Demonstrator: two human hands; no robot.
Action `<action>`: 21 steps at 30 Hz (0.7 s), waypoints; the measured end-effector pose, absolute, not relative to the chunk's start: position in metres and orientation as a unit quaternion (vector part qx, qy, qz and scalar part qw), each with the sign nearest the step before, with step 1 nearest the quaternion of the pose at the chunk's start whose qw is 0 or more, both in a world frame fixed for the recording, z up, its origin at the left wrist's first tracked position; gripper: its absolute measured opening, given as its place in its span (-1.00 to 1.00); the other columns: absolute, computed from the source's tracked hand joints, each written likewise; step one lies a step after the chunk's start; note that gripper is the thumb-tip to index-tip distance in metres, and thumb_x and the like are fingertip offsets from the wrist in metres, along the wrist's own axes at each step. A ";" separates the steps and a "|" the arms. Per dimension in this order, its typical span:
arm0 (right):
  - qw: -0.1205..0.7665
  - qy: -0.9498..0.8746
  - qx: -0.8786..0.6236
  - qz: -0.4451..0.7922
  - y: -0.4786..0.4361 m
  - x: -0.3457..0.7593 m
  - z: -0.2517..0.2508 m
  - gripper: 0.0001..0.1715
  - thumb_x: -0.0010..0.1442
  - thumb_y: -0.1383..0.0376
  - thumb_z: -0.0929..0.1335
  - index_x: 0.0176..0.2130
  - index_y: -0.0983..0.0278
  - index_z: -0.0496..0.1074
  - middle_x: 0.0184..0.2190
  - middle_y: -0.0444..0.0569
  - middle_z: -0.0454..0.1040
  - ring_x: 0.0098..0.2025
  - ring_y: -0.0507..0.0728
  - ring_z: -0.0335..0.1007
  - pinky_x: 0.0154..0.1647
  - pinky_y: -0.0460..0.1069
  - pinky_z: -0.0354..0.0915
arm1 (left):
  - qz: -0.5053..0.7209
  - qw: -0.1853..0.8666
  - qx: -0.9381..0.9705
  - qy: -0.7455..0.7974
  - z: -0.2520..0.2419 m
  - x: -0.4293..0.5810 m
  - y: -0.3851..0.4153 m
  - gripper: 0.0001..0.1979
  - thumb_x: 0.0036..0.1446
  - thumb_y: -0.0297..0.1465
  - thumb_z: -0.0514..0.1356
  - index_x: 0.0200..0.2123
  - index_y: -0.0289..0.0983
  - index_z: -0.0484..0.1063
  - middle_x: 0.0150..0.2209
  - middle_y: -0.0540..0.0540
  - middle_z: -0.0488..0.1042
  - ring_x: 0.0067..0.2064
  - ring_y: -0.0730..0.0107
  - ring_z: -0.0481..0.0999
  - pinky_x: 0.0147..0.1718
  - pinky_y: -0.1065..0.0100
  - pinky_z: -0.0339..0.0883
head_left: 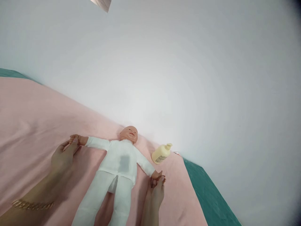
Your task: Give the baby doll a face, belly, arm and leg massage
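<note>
A baby doll point(119, 163) in white clothes lies on its back on a pink blanket point(30, 125), arms spread wide. My left hand point(63, 155) reaches up to the doll's hand at the left and its fingertips pinch it. On the right, my right hand point(156, 191) has its fingers closed round the doll's other hand. A gold bracelet point(30, 205) sits on my left wrist.
A pale yellow pump bottle point(161, 153) lies on its side on the blanket just right of the doll's head. A white wall point(164, 62) rises behind. Teal bedding point(209, 194) shows past the blanket's right edge and at the far left.
</note>
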State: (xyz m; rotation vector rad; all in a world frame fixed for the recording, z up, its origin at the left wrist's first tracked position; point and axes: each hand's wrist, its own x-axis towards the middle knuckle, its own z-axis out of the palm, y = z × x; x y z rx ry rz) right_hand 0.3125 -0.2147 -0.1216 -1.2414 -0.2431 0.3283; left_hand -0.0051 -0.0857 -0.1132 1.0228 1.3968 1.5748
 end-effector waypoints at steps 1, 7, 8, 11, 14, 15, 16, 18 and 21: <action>0.800 -0.089 -0.574 0.150 -0.216 0.306 -0.115 -0.27 0.08 -0.16 0.42 0.04 0.27 0.41 0.14 0.12 0.46 0.13 0.20 0.45 0.05 0.06 0.46 | 0.618 0.442 0.337 0.556 -0.102 -0.003 -0.092 -0.49 0.24 -0.05 0.17 0.05 -0.32 0.45 -0.01 -0.24 0.58 0.02 -0.07 0.57 -0.07 0.01 0.54; 0.735 -0.213 -0.644 0.012 -0.219 0.257 -0.080 -0.43 0.21 -0.05 0.38 0.02 0.30 0.48 0.05 0.12 0.54 0.09 0.23 0.47 0.09 0.08 0.41 | 0.629 0.382 0.437 0.517 -0.073 0.024 -0.120 -0.61 0.07 -0.05 0.33 -0.10 -0.12 0.58 -0.03 -0.01 0.59 0.07 0.01 0.53 0.11 -0.03 0.42; 0.718 -0.252 -0.648 -0.002 -0.219 0.250 -0.080 -0.46 0.21 -0.03 0.38 -0.01 0.31 0.51 0.00 0.12 0.56 0.04 0.23 0.51 0.04 0.07 0.44 | 0.632 0.340 0.492 0.492 -0.077 0.030 -0.122 -0.64 0.07 -0.05 0.34 -0.14 -0.11 0.60 -0.06 0.00 0.61 0.03 0.04 0.56 0.05 0.03 0.46; 0.655 -0.401 -0.639 -0.052 -0.216 0.238 -0.089 -0.63 0.26 0.09 0.39 -0.08 0.29 0.56 -0.10 0.11 0.61 -0.08 0.19 0.57 -0.07 0.04 0.50 | 0.643 0.164 0.672 0.329 -0.089 0.043 -0.123 -0.81 0.23 -0.20 0.29 -0.17 -0.13 0.61 -0.12 0.03 0.63 -0.03 0.21 0.59 -0.05 0.22 0.48; 0.576 -0.556 -0.579 -0.155 -0.211 0.236 -0.098 -0.77 0.29 0.25 0.39 -0.07 0.20 0.58 -0.10 0.03 0.63 -0.06 0.14 0.57 -0.01 0.04 0.50 | 0.589 0.031 0.781 0.205 -0.095 0.051 -0.121 -0.82 0.33 -0.42 0.18 -0.07 -0.15 0.54 -0.07 0.07 0.62 0.01 0.31 0.58 0.00 0.26 0.37; 0.549 -0.593 -0.557 -0.192 -0.210 0.236 -0.099 -0.77 0.29 0.28 0.40 -0.05 0.18 0.58 -0.09 0.01 0.63 -0.04 0.13 0.57 0.01 0.04 0.50 | 0.572 0.012 0.797 0.193 -0.096 0.053 -0.120 -0.80 0.33 -0.46 0.16 -0.05 -0.15 0.52 -0.05 0.08 0.61 0.03 0.33 0.57 0.03 0.25 0.34; 0.524 -0.621 -0.539 -0.220 -0.208 0.237 -0.099 -0.75 0.29 0.30 0.40 -0.03 0.18 0.57 -0.09 -0.01 0.63 -0.03 0.12 0.57 0.04 0.04 0.49 | 0.561 -0.001 0.808 0.182 -0.095 0.054 -0.120 -0.79 0.34 -0.48 0.14 -0.05 -0.15 0.51 -0.04 0.09 0.61 0.04 0.34 0.56 0.05 0.25 0.31; 0.482 -0.656 -0.522 -0.255 -0.207 0.237 -0.097 -0.72 0.30 0.33 0.38 0.01 0.21 0.54 -0.07 -0.02 0.62 0.01 0.11 0.56 0.09 0.04 0.48 | 0.556 -0.015 0.816 0.160 -0.094 0.056 -0.119 -0.80 0.38 -0.47 0.11 -0.09 -0.15 0.51 -0.07 0.10 0.61 0.05 0.38 0.55 0.06 0.27 0.27; 0.440 -0.680 -0.519 -0.273 -0.207 0.237 -0.091 -0.70 0.33 0.33 0.36 0.03 0.26 0.53 -0.03 -0.01 0.61 0.05 0.10 0.54 0.12 0.03 0.46 | 0.553 -0.021 0.820 0.147 -0.093 0.058 -0.120 -0.78 0.41 -0.46 0.06 -0.14 -0.17 0.52 -0.10 0.10 0.62 0.02 0.41 0.57 0.04 0.28 0.27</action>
